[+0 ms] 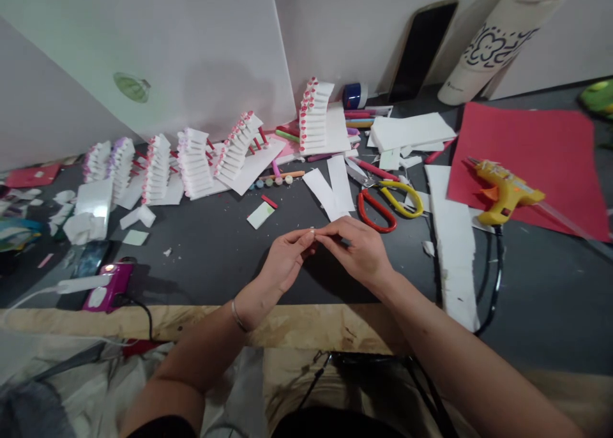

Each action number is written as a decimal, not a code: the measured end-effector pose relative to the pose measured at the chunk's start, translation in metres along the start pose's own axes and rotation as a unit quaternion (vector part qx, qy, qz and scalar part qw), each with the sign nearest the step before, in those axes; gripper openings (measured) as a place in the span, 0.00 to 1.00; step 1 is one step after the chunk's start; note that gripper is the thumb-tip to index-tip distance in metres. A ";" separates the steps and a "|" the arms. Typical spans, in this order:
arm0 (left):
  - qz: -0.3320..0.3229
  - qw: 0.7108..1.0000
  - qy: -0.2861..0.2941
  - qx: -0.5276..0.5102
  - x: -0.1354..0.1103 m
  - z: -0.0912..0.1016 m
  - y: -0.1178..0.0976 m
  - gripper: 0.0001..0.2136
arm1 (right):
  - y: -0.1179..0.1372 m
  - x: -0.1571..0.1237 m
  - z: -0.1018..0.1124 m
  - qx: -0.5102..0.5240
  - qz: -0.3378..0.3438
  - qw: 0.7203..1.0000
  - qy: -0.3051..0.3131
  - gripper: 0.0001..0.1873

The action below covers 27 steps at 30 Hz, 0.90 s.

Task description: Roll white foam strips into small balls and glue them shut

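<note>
My left hand (286,257) and my right hand (359,249) meet fingertip to fingertip above the dark table's front part. Both are closed in a pinch. A tiny whitish bit shows between the fingertips, too small to name. Just beyond the hands lie white paper strips (322,194). Scissors (378,192) with one red and one yellow handle rest to the right of the strips. A small pale green card piece (261,215) and a short red strip (269,202) lie to the left.
Along the wall stand several rows of white paper rolls with pink or purple tips (313,122). On the right, a yellow glue gun (507,189) lies on red sheet (536,138). A phone (424,48) and white bottle (502,42) lean behind; a magenta box (109,287) sits left.
</note>
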<state>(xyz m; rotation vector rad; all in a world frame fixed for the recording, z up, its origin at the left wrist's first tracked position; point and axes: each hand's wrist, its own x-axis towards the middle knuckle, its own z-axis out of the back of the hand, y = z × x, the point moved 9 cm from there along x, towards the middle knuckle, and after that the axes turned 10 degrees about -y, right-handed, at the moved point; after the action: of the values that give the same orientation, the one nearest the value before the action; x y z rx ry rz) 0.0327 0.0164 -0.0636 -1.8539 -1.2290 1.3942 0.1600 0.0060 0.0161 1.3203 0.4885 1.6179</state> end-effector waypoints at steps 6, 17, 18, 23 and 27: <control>0.016 0.999 0.034 0.008 -0.002 -0.006 -0.004 0.13 | -0.010 0.001 0.003 0.004 -0.066 0.998 -0.016 0.06; -0.029 0.998 0.004 0.059 -0.002 0.001 -0.013 0.11 | -0.018 0.000 -0.001 0.030 -0.100 0.995 -0.001 0.06; -0.042 0.997 -0.008 0.066 -0.002 0.003 -0.014 0.11 | -0.017 0.000 -0.002 0.025 -0.094 0.995 0.000 0.06; -0.100 0.990 -0.045 0.085 -0.002 0.008 -0.020 0.11 | -0.015 -0.001 0.002 -0.007 -0.074 0.997 -0.021 0.07; -0.119 0.988 -0.048 0.081 -0.001 0.008 -0.021 0.10 | -0.010 -0.001 0.003 -0.033 -0.041 0.998 -0.028 0.08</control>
<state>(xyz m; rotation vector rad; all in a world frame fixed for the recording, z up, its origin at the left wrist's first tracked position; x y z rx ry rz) 0.0173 0.0242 -0.0490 -1.4932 -1.2944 1.4184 0.1670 0.0090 0.0093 1.2768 0.4467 1.5140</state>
